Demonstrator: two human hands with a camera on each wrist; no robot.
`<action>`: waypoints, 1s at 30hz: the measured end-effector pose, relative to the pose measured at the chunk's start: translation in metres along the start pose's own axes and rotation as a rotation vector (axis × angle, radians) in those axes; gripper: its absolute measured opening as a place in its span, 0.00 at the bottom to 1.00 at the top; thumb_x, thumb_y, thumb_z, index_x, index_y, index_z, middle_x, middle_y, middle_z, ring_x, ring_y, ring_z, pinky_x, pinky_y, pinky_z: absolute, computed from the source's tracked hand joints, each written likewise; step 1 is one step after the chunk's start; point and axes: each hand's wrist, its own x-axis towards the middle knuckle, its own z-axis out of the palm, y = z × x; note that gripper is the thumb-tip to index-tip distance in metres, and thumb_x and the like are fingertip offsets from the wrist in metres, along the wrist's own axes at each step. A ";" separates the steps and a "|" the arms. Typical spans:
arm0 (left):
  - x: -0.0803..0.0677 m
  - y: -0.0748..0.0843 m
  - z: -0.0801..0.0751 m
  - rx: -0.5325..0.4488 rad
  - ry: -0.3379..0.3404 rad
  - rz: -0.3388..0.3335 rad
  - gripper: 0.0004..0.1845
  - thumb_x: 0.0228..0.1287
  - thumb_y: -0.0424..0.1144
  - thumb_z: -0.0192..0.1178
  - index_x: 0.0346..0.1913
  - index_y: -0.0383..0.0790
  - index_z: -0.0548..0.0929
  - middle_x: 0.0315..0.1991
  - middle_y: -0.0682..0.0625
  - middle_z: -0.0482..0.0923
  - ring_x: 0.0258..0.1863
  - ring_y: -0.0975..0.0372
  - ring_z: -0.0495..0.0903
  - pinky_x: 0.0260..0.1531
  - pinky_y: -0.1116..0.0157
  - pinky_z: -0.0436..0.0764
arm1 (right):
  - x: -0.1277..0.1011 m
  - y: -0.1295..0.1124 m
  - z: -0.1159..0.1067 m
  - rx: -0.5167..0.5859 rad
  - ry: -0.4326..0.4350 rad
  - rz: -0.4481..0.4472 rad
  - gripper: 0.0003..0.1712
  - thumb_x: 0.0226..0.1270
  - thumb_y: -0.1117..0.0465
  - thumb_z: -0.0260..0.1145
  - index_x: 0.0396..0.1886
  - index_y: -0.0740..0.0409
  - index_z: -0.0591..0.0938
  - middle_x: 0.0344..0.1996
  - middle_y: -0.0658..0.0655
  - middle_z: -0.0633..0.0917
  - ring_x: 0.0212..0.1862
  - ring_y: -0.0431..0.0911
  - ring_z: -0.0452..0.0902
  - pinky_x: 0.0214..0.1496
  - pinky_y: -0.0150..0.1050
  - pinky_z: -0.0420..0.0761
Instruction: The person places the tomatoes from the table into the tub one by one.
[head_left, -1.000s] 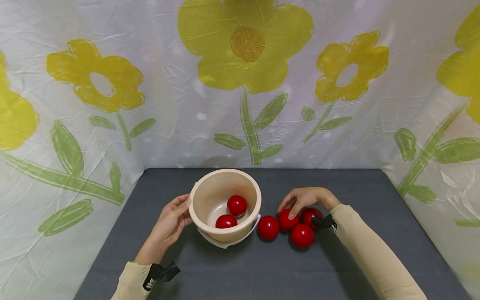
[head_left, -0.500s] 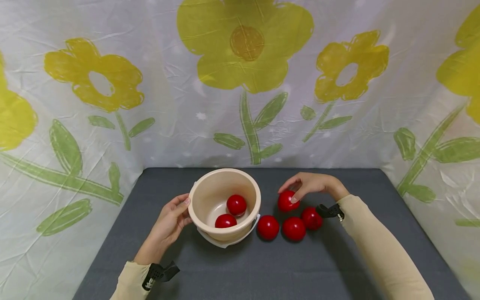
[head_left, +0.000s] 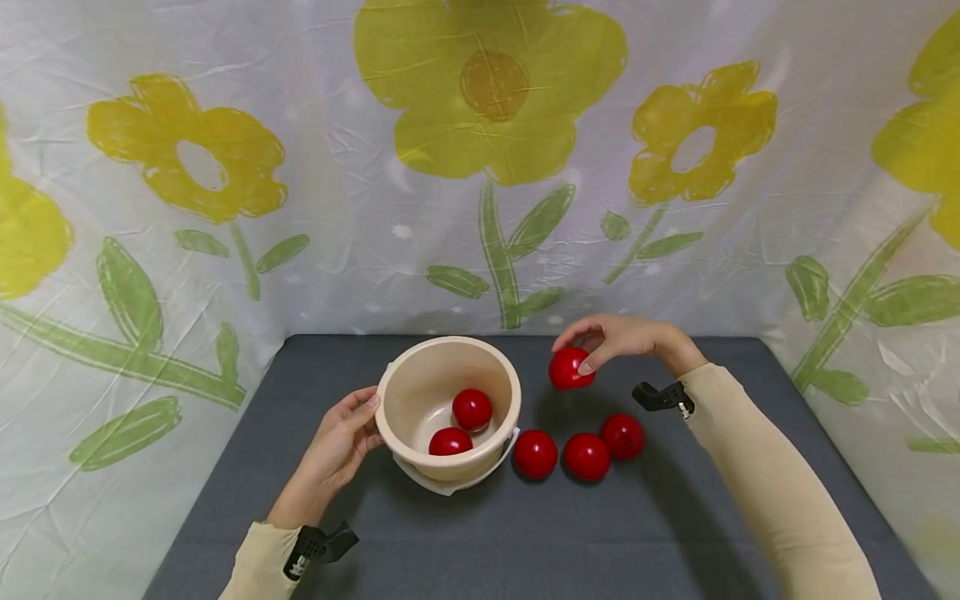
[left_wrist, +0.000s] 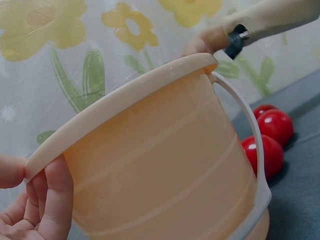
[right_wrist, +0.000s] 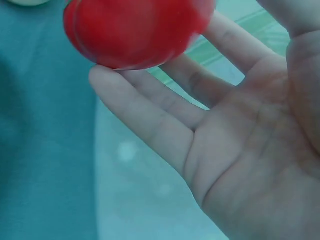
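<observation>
A cream bucket (head_left: 397, 383) stands left of centre on the dark table, its white handle (left_wrist: 257, 150) hanging down on the near side. My left hand (head_left: 341, 446) pinches the bucket's left rim between thumb and fingers. Inside the bucket lie two red balls, one farther back (head_left: 472, 410) and one nearer (head_left: 451, 442). Above the table, right of the bucket, my right hand (head_left: 618, 340) holds a red ball (right_wrist: 137, 30) between thumb and fingertips. Its palm is away from the ball in the right wrist view.
Three more red balls lie on the table (head_left: 480, 550) right of the bucket: one close to the handle (head_left: 536, 455), one in the middle (head_left: 587, 457) and one farther right (head_left: 622, 437). Behind the table hangs a white cloth (head_left: 337, 250) with yellow flowers.
My right hand has lifted a red ball up and away from the group. One ball left behind has shifted slightly left. The left hand and bucket have stayed in place.
</observation>
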 end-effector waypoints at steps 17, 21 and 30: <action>0.002 0.001 0.004 -0.008 0.001 -0.010 0.17 0.77 0.37 0.51 0.61 0.34 0.64 0.37 0.57 0.79 0.30 0.70 0.79 0.27 0.74 0.82 | 0.011 -0.063 -0.019 -0.106 0.034 -0.095 0.31 0.62 0.64 0.68 0.66 0.61 0.73 0.61 0.61 0.79 0.58 0.53 0.75 0.53 0.46 0.83; 0.002 0.002 0.004 -0.002 0.001 -0.012 0.18 0.77 0.38 0.51 0.62 0.33 0.63 0.37 0.58 0.79 0.31 0.70 0.79 0.28 0.74 0.82 | 0.017 -0.077 -0.016 -0.135 0.041 -0.110 0.31 0.62 0.63 0.68 0.66 0.60 0.74 0.60 0.59 0.80 0.59 0.51 0.75 0.55 0.45 0.83; 0.001 0.002 0.005 -0.013 0.005 -0.015 0.17 0.76 0.38 0.51 0.61 0.35 0.65 0.37 0.58 0.80 0.31 0.69 0.79 0.29 0.73 0.83 | 0.040 -0.098 0.000 -0.179 0.013 -0.125 0.27 0.62 0.60 0.69 0.62 0.51 0.78 0.57 0.55 0.82 0.59 0.51 0.76 0.55 0.44 0.83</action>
